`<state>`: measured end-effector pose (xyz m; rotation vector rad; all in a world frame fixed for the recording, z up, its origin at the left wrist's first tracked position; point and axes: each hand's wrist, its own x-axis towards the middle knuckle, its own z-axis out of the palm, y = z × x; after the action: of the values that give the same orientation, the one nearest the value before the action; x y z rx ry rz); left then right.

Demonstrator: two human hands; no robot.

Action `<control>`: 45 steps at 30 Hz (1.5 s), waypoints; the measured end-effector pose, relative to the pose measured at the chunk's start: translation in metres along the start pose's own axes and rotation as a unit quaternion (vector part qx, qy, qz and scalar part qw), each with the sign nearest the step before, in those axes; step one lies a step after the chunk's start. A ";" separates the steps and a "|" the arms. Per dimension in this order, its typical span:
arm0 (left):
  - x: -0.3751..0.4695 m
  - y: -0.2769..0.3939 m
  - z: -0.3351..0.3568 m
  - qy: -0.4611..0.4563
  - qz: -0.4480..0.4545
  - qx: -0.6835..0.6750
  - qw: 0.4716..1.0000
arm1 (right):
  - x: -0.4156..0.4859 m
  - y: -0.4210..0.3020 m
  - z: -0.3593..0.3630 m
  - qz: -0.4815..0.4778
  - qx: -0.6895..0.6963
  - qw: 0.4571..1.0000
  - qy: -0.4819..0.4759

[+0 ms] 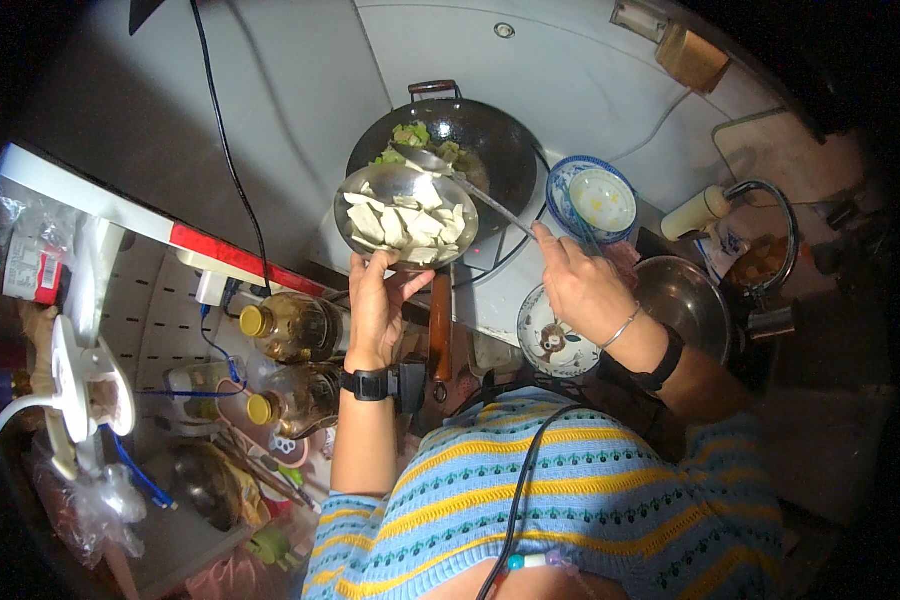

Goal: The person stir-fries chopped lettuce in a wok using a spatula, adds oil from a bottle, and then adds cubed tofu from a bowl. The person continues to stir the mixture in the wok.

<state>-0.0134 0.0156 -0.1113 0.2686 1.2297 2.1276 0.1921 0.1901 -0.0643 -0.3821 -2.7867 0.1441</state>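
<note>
My left hand (379,304) grips the near rim of a metal bowl (345,225) that holds flat white pieces (412,225), perhaps tofu. The bowl is over the near left edge of a dark wok (514,142). Green vegetable pieces (412,136) lie in the wok, partly hidden by the bowl. My right hand (581,289) holds the handle of a metal ladle (424,159), whose head is just beyond the bowl, above the wok. The wok's wooden handle (440,330) points towards me, beside my left hand.
Right of the wok sit a blue-rimmed bowl (562,180) and a patterned bowl (529,330), with a metal basin (682,300) and a faucet (784,202) farther right. Jars with yellow lids (292,326) stand at left. A black cable (225,142) hangs along the wall.
</note>
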 end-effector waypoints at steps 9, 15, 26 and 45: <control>-0.001 0.002 0.005 0.003 0.000 0.006 1.000 | -0.008 -0.003 -0.016 0.030 0.117 0.993 0.003; -0.005 0.002 0.008 -0.010 0.018 0.005 1.000 | -0.017 -0.014 -0.011 0.047 0.153 0.987 -0.026; -0.008 0.001 0.011 0.008 0.008 0.018 1.000 | -0.020 -0.027 -0.010 0.043 0.015 0.998 -0.041; -0.006 0.000 0.014 0.018 0.002 0.025 1.000 | -0.023 -0.024 -0.020 0.022 -0.017 0.999 0.019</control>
<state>-0.0018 0.0212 -0.1032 0.2555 1.3050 2.1157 0.2139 0.1616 -0.0491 -0.4507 -2.7466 0.0980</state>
